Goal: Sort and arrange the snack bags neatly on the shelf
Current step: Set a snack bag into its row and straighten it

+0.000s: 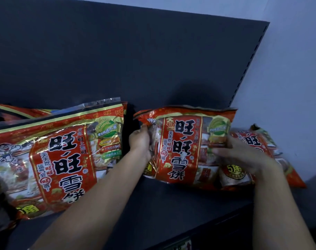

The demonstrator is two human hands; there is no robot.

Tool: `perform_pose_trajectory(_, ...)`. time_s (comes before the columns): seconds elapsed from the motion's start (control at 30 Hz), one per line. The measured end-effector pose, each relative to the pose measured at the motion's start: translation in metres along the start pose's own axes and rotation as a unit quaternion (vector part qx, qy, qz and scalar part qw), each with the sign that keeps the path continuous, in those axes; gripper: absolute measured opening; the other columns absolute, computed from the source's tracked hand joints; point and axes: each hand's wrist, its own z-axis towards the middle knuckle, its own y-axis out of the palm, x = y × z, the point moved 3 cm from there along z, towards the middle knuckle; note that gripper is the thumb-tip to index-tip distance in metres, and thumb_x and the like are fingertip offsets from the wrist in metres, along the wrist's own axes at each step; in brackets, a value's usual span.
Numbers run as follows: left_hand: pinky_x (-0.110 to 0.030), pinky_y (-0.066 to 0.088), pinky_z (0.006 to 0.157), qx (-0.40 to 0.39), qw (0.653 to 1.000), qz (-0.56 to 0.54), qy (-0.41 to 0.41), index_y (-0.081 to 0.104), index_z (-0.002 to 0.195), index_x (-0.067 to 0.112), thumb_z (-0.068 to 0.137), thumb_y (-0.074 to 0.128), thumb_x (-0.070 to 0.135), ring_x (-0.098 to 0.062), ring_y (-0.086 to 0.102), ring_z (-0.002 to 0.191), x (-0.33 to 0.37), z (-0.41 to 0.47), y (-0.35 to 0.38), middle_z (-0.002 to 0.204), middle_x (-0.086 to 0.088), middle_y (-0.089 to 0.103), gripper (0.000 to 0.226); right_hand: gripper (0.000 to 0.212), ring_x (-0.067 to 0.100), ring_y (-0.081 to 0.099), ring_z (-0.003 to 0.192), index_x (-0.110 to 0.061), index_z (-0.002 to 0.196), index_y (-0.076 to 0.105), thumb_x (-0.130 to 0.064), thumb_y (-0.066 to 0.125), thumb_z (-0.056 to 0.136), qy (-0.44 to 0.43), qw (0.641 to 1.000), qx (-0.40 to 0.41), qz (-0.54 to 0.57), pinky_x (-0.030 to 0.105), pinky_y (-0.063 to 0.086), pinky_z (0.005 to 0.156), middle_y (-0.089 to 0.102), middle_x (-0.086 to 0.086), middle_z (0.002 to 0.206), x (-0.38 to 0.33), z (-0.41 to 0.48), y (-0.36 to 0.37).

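A red snack bag with black characters stands nearly upright on the dark shelf at centre right. My left hand grips its left edge and my right hand holds its right side. Behind it at the right another red snack bag lies tilted, partly hidden. A large red snack bag leans at the left, with one more red bag behind it, mostly hidden.
The dark back panel of the shelf rises behind the bags. A white wall stands to the right. The shelf's front edge runs across the lower right, with a label strip below it.
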Motion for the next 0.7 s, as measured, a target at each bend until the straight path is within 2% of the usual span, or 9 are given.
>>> perform_pose_trajectory(0.1, -0.041, 0.056, 0.081, -0.051, 0.996, 0.062, 0.047, 0.055, 0.12, 0.009, 0.077, 0.056, 0.071, -0.024, 0.07, 0.086, -0.013, 0.0, -0.002, 0.101, -0.008, 0.071, 0.075, 0.06, 0.02, 0.066, 0.102, -0.026, 0.115, 0.058, -0.024, 0.081, 0.06, -0.014, 0.995, 0.098, 0.009, 0.038, 0.049, 0.091, 0.071, -0.001, 0.11, 0.005, 0.011, 0.0)
perform_pose_trajectory(0.13, -0.043, 0.054, 0.086, -0.06, 0.991, 0.092, 0.08, 0.052, 0.121, 0.014, 0.067, 0.059, 0.078, -0.022, 0.069, 0.092, -0.013, -0.002, -0.004, 0.105, -0.004, 0.069, 0.084, 0.054, 0.019, 0.066, 0.102, -0.025, 0.113, 0.059, -0.022, 0.08, 0.063, -0.02, 0.993, 0.118, 0.006, 0.038, 0.049, 0.091, 0.071, -0.001, 0.108, 0.006, 0.013, 0.0)
perform_pose_trajectory(0.2, -0.042, 0.052, 0.089, -0.061, 0.972, 0.145, 0.173, 0.045, 0.117, 0.025, 0.055, 0.065, 0.081, -0.017, 0.065, 0.096, -0.009, -0.009, -0.008, 0.106, 0.004, 0.064, 0.086, 0.047, 0.018, 0.067, 0.099, -0.022, 0.109, 0.06, -0.019, 0.078, 0.066, -0.041, 0.989, 0.141, 0.02, 0.035, 0.05, 0.086, 0.071, 0.0, 0.106, 0.008, 0.016, -0.001)
perform_pose_trajectory(0.27, -0.039, 0.051, 0.093, -0.085, 0.95, 0.193, 0.232, 0.037, 0.118, 0.033, 0.049, 0.075, 0.073, -0.012, 0.062, 0.102, -0.007, -0.012, -0.009, 0.11, 0.01, 0.06, 0.089, 0.042, 0.017, 0.068, 0.096, -0.02, 0.107, 0.061, -0.018, 0.076, 0.068, -0.075, 0.981, 0.168, 0.057, 0.031, 0.051, 0.079, 0.071, 0.002, 0.106, 0.006, 0.016, -0.003)
perform_pose_trajectory(0.33, -0.03, 0.047, 0.096, -0.121, 0.927, 0.228, 0.273, 0.03, 0.126, 0.032, 0.05, 0.085, 0.058, -0.005, 0.057, 0.111, -0.006, -0.013, -0.008, 0.119, 0.015, 0.055, 0.098, 0.037, 0.019, 0.067, 0.1, -0.019, 0.11, 0.061, -0.016, 0.072, 0.075, -0.106, 0.968, 0.197, 0.11, 0.031, 0.052, 0.079, 0.071, 0.003, 0.108, 0.004, 0.019, -0.001)
perform_pose_trajectory(0.47, -0.03, 0.04, 0.104, -0.077, 0.897, 0.282, 0.332, 0.02, 0.143, 0.022, 0.043, 0.087, 0.058, -0.007, 0.046, 0.125, -0.003, -0.012, -0.013, 0.137, 0.009, 0.046, 0.125, 0.062, 0.017, 0.067, 0.104, -0.023, 0.127, 0.051, -0.033, 0.072, 0.07, -0.127, 0.956, 0.178, 0.197, 0.032, 0.055, 0.079, 0.07, 0.0, 0.113, 0.003, 0.035, 0.019)
perform_pose_trajectory(0.57, -0.02, 0.033, 0.102, -0.021, 0.903, 0.258, 0.342, 0.023, 0.142, 0.017, 0.053, 0.09, 0.041, -0.003, 0.041, 0.123, -0.006, -0.004, -0.018, 0.132, 0.013, 0.043, 0.114, 0.062, 0.015, 0.062, 0.108, -0.026, 0.14, 0.037, -0.026, 0.067, 0.085, -0.108, 0.969, 0.165, 0.147, 0.033, 0.051, 0.084, 0.062, -0.002, 0.123, 0.003, 0.047, 0.036)
perform_pose_trajectory(0.63, -0.027, 0.036, 0.107, 0.004, 0.908, 0.246, 0.34, 0.024, 0.141, 0.017, 0.055, 0.089, 0.04, -0.01, 0.044, 0.127, -0.011, 0.0, -0.019, 0.135, 0.007, 0.046, 0.11, 0.069, 0.016, 0.058, 0.113, -0.029, 0.143, 0.03, -0.021, 0.068, 0.086, -0.101, 0.977, 0.162, 0.095, 0.038, 0.05, 0.091, 0.058, -0.003, 0.128, 0.004, 0.053, 0.047)
perform_pose_trajectory(0.7, -0.032, 0.037, 0.109, 0.02, 0.908, 0.235, 0.345, 0.024, 0.142, 0.014, 0.057, 0.089, 0.039, -0.013, 0.044, 0.129, -0.013, 0.003, -0.019, 0.137, 0.001, 0.047, 0.11, 0.073, 0.015, 0.058, 0.113, -0.026, 0.143, 0.028, -0.01, 0.069, 0.085, -0.123, 0.976, 0.16, 0.083, 0.033, 0.053, 0.088, 0.057, -0.002, 0.127, 0.002, 0.056, 0.054)
